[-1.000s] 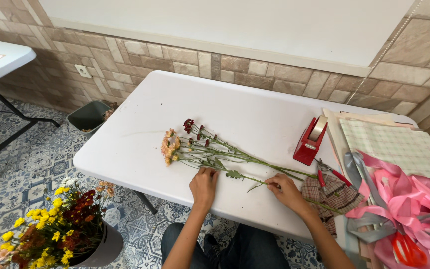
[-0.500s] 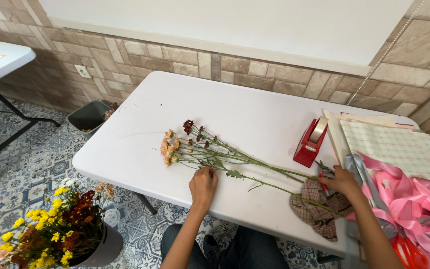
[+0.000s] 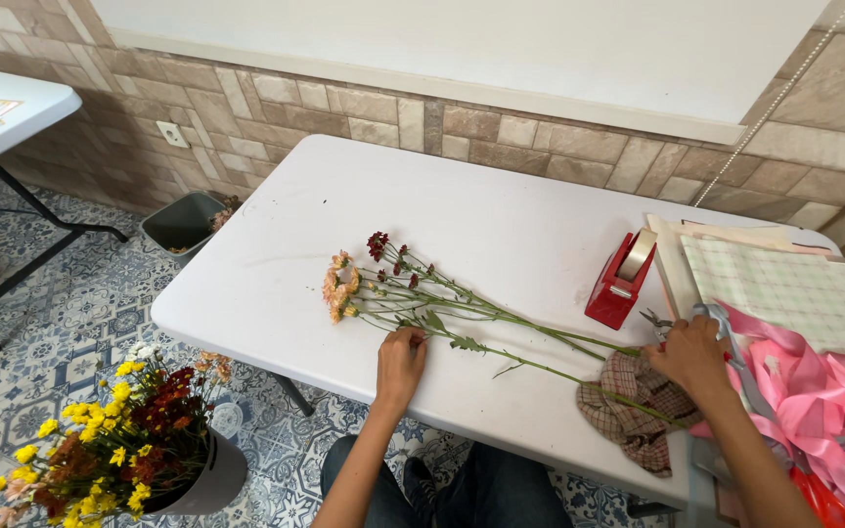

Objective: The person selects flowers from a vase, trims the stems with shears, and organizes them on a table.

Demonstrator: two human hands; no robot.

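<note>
A small bunch of cut flowers (image 3: 422, 298) is laid flat on the white table (image 3: 501, 225), blooms toward the left, stems running right toward the far end. The stems are pinned under the left hand (image 3: 401, 360), which is pressed flat, fingers extended, on the leafy middle part; nothing is enclosed in that grip, and the pressure appears intended to keep the stems from rolling or spreading. Beyond that grip, to its left, peach and dark red heads are seen fanned apart.

The cut ends are carried across a checked cloth (image 3: 638, 411), which lies just beside the right hand (image 3: 689, 354), on its near side. The right hand is curled at the handles of a pair of scissors (image 3: 659, 321); whether the grip is fully closed round them cannot be told, as the fingers hide the handles. The scissors are placed within short reach of the stem ends.

Just past the right grip, on its far side, a red tape dispenser (image 3: 621, 284) is stood upright. To the right of that grip, pink ribbon (image 3: 804, 391) is heaped over sheets of checked wrapping paper (image 3: 784, 284).

Off the table, below the left grip, a pot of yellow and red flowers (image 3: 119, 440) is stood on the tiled floor (image 3: 41, 293), and a grey bin (image 3: 183, 223) is set against the wall.
</note>
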